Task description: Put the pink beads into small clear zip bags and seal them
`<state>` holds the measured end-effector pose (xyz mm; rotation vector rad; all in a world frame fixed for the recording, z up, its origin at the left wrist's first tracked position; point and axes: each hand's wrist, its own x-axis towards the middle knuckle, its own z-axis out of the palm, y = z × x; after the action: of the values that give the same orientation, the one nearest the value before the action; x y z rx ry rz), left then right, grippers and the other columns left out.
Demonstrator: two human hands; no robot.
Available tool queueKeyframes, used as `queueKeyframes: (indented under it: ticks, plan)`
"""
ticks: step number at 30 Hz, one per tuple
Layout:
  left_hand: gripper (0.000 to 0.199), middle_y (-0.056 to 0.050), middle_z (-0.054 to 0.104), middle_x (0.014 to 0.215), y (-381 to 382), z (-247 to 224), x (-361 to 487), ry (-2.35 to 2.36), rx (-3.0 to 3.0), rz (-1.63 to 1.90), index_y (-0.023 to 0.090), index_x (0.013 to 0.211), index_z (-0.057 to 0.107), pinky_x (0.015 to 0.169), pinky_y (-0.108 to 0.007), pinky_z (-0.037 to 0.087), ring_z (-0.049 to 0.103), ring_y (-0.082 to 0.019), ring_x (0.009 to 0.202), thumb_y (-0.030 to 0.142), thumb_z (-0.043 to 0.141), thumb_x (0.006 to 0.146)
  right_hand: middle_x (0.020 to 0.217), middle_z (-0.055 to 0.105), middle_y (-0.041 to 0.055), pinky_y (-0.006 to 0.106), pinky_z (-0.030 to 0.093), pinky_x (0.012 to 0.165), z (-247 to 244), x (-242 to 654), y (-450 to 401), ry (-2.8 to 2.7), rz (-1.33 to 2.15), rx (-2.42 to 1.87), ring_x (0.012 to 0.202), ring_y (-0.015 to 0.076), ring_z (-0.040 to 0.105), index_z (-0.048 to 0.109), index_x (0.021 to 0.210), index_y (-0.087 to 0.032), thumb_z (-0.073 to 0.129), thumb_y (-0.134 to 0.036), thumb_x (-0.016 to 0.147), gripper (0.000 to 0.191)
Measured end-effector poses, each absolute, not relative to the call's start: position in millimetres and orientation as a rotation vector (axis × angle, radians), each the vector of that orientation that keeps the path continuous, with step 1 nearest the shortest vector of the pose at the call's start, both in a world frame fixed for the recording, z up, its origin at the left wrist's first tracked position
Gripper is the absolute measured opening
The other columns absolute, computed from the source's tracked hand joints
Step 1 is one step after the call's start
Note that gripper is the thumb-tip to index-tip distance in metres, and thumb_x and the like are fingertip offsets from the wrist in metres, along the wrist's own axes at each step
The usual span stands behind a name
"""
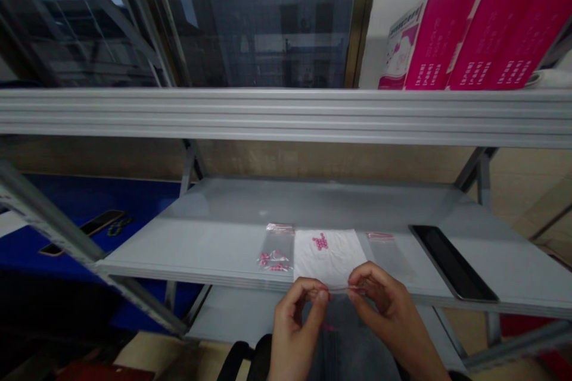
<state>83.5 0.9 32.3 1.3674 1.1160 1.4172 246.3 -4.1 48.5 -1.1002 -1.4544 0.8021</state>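
Note:
Between my two hands a thin red string (pixel 338 289) is stretched, just in front of the shelf's near edge. My left hand (pixel 301 315) pinches one end between thumb and index finger. With thumb and fingertips, my right hand (pixel 375 294) grips the other end. Beyond them a white tissue (pixel 330 262) lies flat, and a small cluster of pink beads (pixel 320 242) rests on it. To its left is a clear zip bag (pixel 279 244) with more pink beads inside. A second clear zip bag (pixel 384 253) lies to the right; I make out no beads in it.
A black tablet (pixel 453 262) lies right of the bags on the grey shelf (pixel 201 250). A metal beam (pixel 286 116) crosses above, with pink boxes (pixel 482 38) standing on it. At left, a phone (pixel 83 232) sits on a blue surface (pixel 147 196) behind a slanted metal post (pixel 53 220).

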Motion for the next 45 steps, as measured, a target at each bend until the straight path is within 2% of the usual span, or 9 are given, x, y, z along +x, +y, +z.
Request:
queueKeyframes:
  ticks: [6, 11, 20, 28, 39, 45]
  plan:
    - [0.023, -0.002, 0.069, 0.062, -3, 38, 80, 1.166, 1.452, 1.429, 0.019, 0.066, 0.069, 0.061, -0.023, 0.052, 0.066, -0.018, 0.063, 0.035, 0.068, 0.082, 0.08, 0.066, 0.0007, 0.027, 0.056, 0.071, 47, 247, -7, -1.572, 0.813, -1.107, 0.076, 0.0173, 0.066, 0.066, 0.088, -0.024, 0.06, -0.016, 0.078, 0.015]
    - [0.02, -0.001, 0.073, 0.064, -4, 40, 80, 1.148, 1.524, 1.399, 0.019, 0.068, 0.072, 0.061, -0.022, 0.053, 0.069, -0.018, 0.064, 0.031, 0.066, 0.083, 0.07, 0.064, 0.0001, 0.026, 0.05, 0.062, 51, 239, -4, -1.649, 0.734, -1.118, 0.067, 0.0167, 0.063, 0.063, 0.075, -0.021, 0.061, -0.017, 0.075, 0.005]
    - [0.022, -0.002, 0.073, 0.066, -6, 37, 76, 1.16, 1.615, 1.366, 0.02, 0.07, 0.073, 0.063, -0.024, 0.053, 0.068, -0.018, 0.064, 0.031, 0.064, 0.086, 0.064, 0.063, 0.0007, 0.025, 0.047, 0.058, 56, 233, 1, -1.686, 0.675, -1.084, 0.062, 0.0159, 0.06, 0.061, 0.065, -0.02, 0.059, -0.015, 0.074, 0.011]
    - [0.023, -0.001, 0.069, 0.062, -4, 41, 72, 1.188, 1.622, 1.409, 0.019, 0.066, 0.069, 0.061, -0.023, 0.052, 0.066, -0.017, 0.062, 0.031, 0.064, 0.085, 0.063, 0.062, 0.0006, 0.026, 0.046, 0.058, 50, 235, 3, -1.614, 0.742, -1.099, 0.061, 0.0158, 0.059, 0.063, 0.063, -0.019, 0.061, -0.016, 0.074, 0.012]
    - [0.019, 0.0, 0.071, 0.066, 0, 48, 47, 1.286, 1.599, 1.494, 0.021, 0.071, 0.071, 0.062, -0.022, 0.053, 0.068, -0.017, 0.064, 0.033, 0.064, 0.085, 0.07, 0.069, 0.0018, 0.027, 0.051, 0.066, 40, 216, 23, -1.482, 0.982, -0.976, 0.069, 0.0165, 0.065, 0.071, 0.071, -0.019, 0.067, -0.02, 0.077, 0.007]
    - [0.019, 0.0, 0.069, 0.066, 9, 54, 26, 1.355, 1.534, 1.586, 0.02, 0.071, 0.071, 0.061, -0.021, 0.052, 0.065, -0.016, 0.065, 0.036, 0.067, 0.082, 0.064, 0.068, 0.0006, 0.026, 0.051, 0.06, 45, 199, 40, -1.415, 1.076, -0.917, 0.063, 0.0156, 0.063, 0.071, 0.066, -0.02, 0.072, -0.023, 0.073, 0.008]
